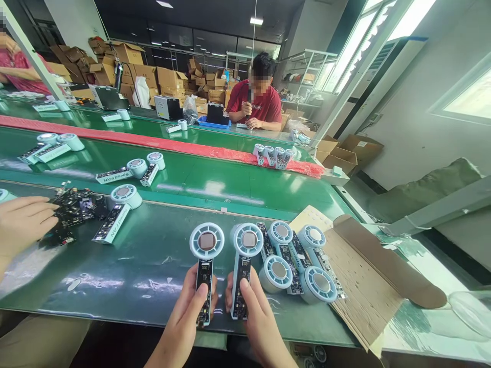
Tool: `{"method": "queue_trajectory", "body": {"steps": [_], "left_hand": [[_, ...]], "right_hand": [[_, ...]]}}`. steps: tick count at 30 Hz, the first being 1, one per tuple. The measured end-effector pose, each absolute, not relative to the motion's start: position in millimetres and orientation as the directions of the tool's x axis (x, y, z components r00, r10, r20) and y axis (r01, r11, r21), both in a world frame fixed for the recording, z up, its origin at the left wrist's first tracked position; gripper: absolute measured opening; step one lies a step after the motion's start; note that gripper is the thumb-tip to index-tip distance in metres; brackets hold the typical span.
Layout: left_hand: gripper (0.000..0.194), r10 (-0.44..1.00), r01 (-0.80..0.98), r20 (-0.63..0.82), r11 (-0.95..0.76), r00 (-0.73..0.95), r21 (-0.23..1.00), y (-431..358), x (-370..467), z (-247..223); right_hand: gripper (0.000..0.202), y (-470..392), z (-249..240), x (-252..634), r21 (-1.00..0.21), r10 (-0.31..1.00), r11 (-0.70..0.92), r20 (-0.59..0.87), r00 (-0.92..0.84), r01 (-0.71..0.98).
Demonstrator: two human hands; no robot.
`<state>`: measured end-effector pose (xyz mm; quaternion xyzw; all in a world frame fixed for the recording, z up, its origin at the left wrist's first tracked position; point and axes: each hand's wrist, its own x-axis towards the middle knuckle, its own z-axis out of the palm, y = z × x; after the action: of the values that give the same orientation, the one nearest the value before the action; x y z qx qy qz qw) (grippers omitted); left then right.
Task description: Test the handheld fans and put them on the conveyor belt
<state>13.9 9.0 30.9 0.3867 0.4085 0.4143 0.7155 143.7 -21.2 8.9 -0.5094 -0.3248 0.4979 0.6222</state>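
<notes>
Surface [153, 276], left to right: board pile [79, 207]; lone fan [120, 208]; left hand [187, 301] with first fan [204, 273]; right hand [251, 301] with second fan [243, 271]; fan cluster [293, 258]; cardboard [368, 291] | behind surface: belt [215, 174] | behind belt: strip [184, 147], fan row [272, 156] on its right end

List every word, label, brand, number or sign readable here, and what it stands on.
"Speed FAN": handle of a fan lying on the green belt.
"Speed FAN": handle of another fan at the left of the near table.
Too small to read surely: digits on the left-held fan and right-held fan.
Unclear: lettering on the central red shirt.
Too small: carton print.
</notes>
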Motion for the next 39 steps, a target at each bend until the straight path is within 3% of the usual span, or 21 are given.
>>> {"method": "queue_trajectory", "body": {"steps": [4,7,15,20,23,25,28,33,39], "left_hand": [[0.041,0.893,-0.279,-0.285,0.389,0.349,0.878,10,14,32],[0.039,0.872,-0.212,-0.301,0.401,0.385,0.891,12,13,32],[0.034,0.858,-0.184,-0.312,0.411,0.407,0.893,12,12,28],[0.034,0.836,-0.055,-0.342,0.402,0.428,0.914,18,10,36],[0.038,0.773,0.191,-0.437,0.394,0.46,0.899,28,5,42],[0.039,0.762,0.436,-0.477,0.284,0.439,0.854,36,3,43],[0.033,0.821,0.656,-0.386,0.019,0.42,0.754,45,1,42],[0.029,0.861,0.732,-0.324,-0.078,0.392,0.677,52,-2,38],[0.034,0.915,0.619,-0.257,0.009,0.311,0.785,56,-23,29]], "right_hand": [[0.048,-20,14,144,-0.95,0.976,-0.036,-0.099,0.194,-0.309],[0.05,-19,14,146,-0.941,0.992,-0.056,-0.09,0.088,-0.333],[0.042,-18,11,147,-0.95,0.991,-0.062,-0.096,0.096,-0.307],[0.056,-15,16,146,-0.984,0.974,-0.072,-0.105,0.203,-0.165],[0.055,-12,17,152,-0.99,0.97,-0.119,-0.132,0.203,-0.076],[0.057,-10,15,155,-0.992,0.974,-0.128,-0.121,0.192,0.024],[0.066,-8,10,157,-0.965,0.97,-0.13,-0.076,0.231,0.227],[0.053,-11,10,157,-0.855,0.97,-0.079,0.053,0.238,0.512],[0.027,-22,16,164,-0.713,0.97,0.019,0.183,0.159,0.701]]}}
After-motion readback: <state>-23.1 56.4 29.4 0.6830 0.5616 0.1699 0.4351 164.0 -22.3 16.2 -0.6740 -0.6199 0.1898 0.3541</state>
